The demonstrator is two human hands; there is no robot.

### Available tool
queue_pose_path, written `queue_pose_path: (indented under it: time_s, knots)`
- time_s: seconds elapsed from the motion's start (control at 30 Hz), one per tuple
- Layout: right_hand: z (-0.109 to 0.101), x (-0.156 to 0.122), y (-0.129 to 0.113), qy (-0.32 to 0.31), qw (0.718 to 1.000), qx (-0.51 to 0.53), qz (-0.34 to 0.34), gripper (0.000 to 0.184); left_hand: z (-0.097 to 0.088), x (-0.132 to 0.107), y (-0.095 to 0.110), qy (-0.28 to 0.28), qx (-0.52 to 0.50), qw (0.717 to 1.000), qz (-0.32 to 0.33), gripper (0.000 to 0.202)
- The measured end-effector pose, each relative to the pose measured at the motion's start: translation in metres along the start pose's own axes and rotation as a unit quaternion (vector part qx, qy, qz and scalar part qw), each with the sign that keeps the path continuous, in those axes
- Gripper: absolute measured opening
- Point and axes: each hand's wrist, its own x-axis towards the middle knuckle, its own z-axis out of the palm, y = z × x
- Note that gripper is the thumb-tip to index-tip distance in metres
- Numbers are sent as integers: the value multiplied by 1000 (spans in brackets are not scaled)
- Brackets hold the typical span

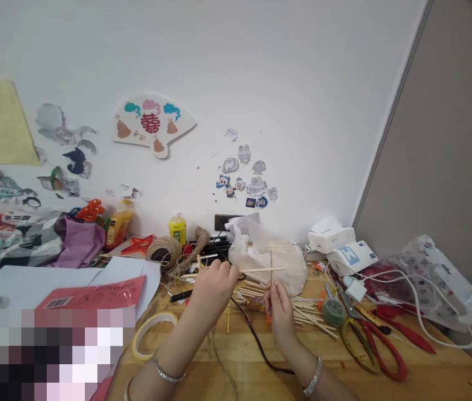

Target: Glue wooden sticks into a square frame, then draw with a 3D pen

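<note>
My left hand (215, 285) is closed around a thin wooden stick (256, 270) that runs crosswise in front of me. Near its right end this stick crosses an upright wooden stick (271, 260), which my right hand (281, 312) pinches below the crossing. Another short stick end (199, 260) pokes up behind my left knuckles. A thin strand of twine (224, 365) hangs beneath my left hand. My left fingertips are hidden behind the back of the hand. Behind my right hand lies a pile of loose wooden sticks (311, 317).
Left of my arms are a tape roll (137, 340), a red packet (110, 292) and a twine ball (164, 252). A black cord (256, 337) crosses the table. At right lie scissors (386, 353), green tape (333, 312) and a white cable (415, 312). A plastic bag (294, 267) rests behind.
</note>
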Motion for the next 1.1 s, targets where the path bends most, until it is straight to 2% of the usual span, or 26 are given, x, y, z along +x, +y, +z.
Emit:
queue_pose_path:
  time_s: [0.5, 1.1]
  knots:
    - [-2, 0, 5, -14, 1000, -12, -15, 43, -3, 1, 1, 15, -1, 1000, -6, 20]
    - [0, 0, -1, 3, 1000, -9, -6, 44, -7, 1, 8, -11, 3, 1000, -25, 12]
